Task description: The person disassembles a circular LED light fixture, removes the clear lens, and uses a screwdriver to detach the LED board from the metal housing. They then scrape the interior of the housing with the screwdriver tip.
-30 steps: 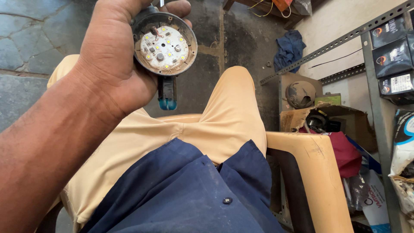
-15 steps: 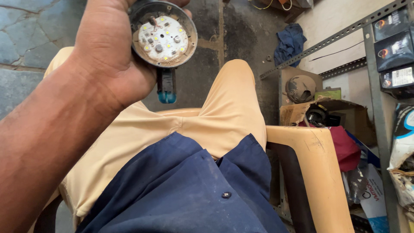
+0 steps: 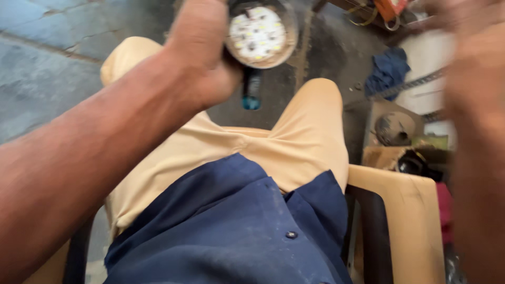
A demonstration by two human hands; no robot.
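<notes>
The left hand (image 3: 202,50) still grips the round lamp disc (image 3: 259,34) at the top centre, now shifted rightward and blurred. The right hand (image 3: 473,79) has entered at the right edge, too smeared to tell its fingers' state, above the tan chair (image 3: 415,221).

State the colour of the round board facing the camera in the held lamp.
White with yellow dots, round board, head view.
</notes>
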